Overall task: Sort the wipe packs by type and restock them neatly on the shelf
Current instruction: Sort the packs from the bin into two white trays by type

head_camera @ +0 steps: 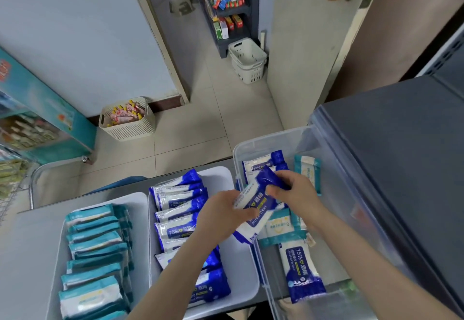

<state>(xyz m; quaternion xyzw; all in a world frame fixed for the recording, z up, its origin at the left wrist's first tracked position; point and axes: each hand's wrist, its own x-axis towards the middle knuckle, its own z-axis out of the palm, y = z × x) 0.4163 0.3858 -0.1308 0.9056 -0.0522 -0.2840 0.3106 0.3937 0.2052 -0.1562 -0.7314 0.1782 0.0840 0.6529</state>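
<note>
Both hands grip 1 blue wipe pack (253, 200): left hand (222, 215) curled round its white end, right hand (297, 192) pinching the blue end. Pack held over clear bin (253, 143) rim, beside middle tray (239, 265) of blue packs (179, 206). Teal packs (96, 244) fill left tray (141, 202).

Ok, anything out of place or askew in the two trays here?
No stray types: left tray holds only teal packs, middle tray only blue alcohol wipe packs. The nearest blue pack lies skewed, less neat than the row behind.
</note>
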